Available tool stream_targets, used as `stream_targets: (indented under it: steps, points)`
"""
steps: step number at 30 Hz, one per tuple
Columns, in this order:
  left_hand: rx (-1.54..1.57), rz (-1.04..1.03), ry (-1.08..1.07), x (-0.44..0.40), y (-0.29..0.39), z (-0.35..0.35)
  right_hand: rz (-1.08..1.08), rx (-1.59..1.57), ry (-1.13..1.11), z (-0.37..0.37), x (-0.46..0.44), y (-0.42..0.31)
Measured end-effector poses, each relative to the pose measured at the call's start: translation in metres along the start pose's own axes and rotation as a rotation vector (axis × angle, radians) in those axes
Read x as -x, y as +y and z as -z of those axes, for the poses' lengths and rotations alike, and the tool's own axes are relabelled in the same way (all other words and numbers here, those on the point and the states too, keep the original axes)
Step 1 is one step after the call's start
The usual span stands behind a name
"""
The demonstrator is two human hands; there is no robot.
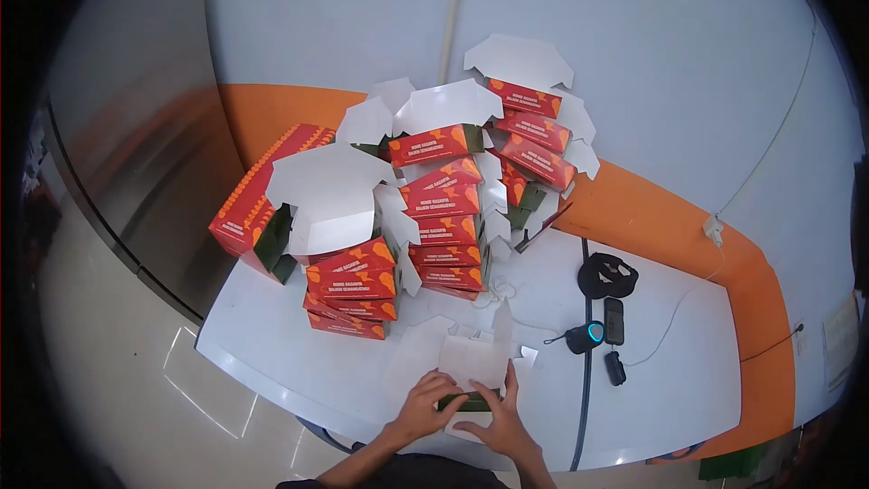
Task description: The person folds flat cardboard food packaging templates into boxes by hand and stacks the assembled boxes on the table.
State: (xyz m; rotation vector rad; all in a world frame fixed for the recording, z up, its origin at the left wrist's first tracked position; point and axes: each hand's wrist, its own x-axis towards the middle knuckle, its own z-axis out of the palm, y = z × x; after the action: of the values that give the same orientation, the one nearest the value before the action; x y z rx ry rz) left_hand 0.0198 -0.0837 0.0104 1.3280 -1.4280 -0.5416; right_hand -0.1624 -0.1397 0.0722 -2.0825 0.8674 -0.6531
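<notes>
A partly folded food carton (474,360) is at the table's front edge, its white inside facing up and a dark green side panel towards me. My left hand (424,406) grips that panel at its left end, with thumb and fingers on the folded edge. On the right end, my right hand (503,418) holds the same carton, its thumb near the green panel and its fingers up along the side flap. The fingers partly cover the panel, and the carton's underside is hidden.
Stacks of red cartons (444,201) with open white lids fill the table's back left. A larger red carton (270,190) leans at far left. On the right lie a black strap (606,275), a phone-like device (615,321) and a small speaker (584,337), with cables.
</notes>
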Motion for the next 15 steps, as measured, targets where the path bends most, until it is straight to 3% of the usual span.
stream_targets:
  steps: [1,3,4,7,8,10,11,12,14,15]
  points:
    - [0.020,0.039,0.038,-0.003,0.003,-0.003,-0.067,-0.026,0.025,-0.009,0.004,0.007]
    - [-0.029,-0.080,-0.064,-0.014,0.019,0.000,-0.195,-0.089,0.084,-0.032,0.013,0.029]
    - [-0.051,-0.138,-0.116,-0.017,0.030,0.005,-0.128,0.002,0.171,-0.033,0.009,0.030]
    - [0.013,-0.187,0.113,-0.016,0.067,0.021,0.042,0.236,0.425,-0.007,-0.008,0.035]
    - [0.028,-0.179,0.067,-0.013,0.061,0.026,0.085,0.276,0.513,0.009,-0.020,0.036]
    - [0.053,-0.162,-0.029,0.002,0.032,0.038,0.285,0.052,0.627,0.043,-0.063,0.035]
    - [0.070,-0.056,-0.173,0.009,0.011,0.039,0.346,-0.108,0.602,0.062,-0.091,0.023]
    - [-0.100,-0.037,-0.270,0.019,-0.009,0.035,0.408,-0.270,0.577,0.082,-0.124,0.006]
    - [-0.444,0.002,-0.464,0.049,-0.039,0.030,0.574,-0.233,0.462,0.124,-0.196,-0.040]
    - [-0.531,0.031,-0.551,0.062,-0.045,0.030,0.541,-0.305,0.362,0.139,-0.229,-0.062]
